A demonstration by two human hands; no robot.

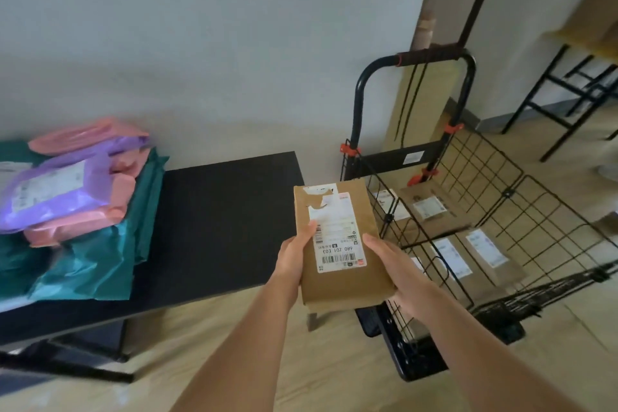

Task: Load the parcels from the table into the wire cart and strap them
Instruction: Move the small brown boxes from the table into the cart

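Observation:
I hold a brown cardboard parcel with a white shipping label in both hands, in the air between the table and the cart. My left hand grips its left edge and my right hand grips its right edge. The black wire cart stands just to the right, its top open. Several brown labelled parcels lie flat inside it. On the black table at the left sits a pile of soft mailer bags in purple, pink and teal.
The cart's black handle rises at the back, against a tall cardboard sheet by the wall. A black-legged stool or table stands at the far right. Pale wooden floor lies around the cart and under the table.

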